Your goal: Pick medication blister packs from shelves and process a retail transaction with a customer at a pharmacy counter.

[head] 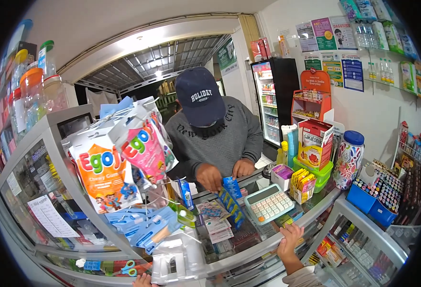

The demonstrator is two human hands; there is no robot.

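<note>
At the counter's near metal edge rests my right hand (290, 239), fingers apart on the frame with nothing in them, just below a pale green calculator (269, 204). My left hand (144, 280) shows only partly at the bottom rim of the view, beside a crinkled clear plastic bag (178, 256); whether it holds anything is hidden. Across the glass counter, a person in a cap touches a strip of blue and yellow sachets (232, 208) and a blue packet (232, 187). Left of the sachets lie blister packs (210, 211) and white printed packets (219, 230).
Gummy candy bags (104, 168) hang at the left over blue hanging packets (153, 226). Scissors (128, 268) lie at the lower left. Sachet boxes (302, 186), a green basket (323, 175), a patterned jar (348, 159) and blue trays of small bottles (371, 201) stand at the right.
</note>
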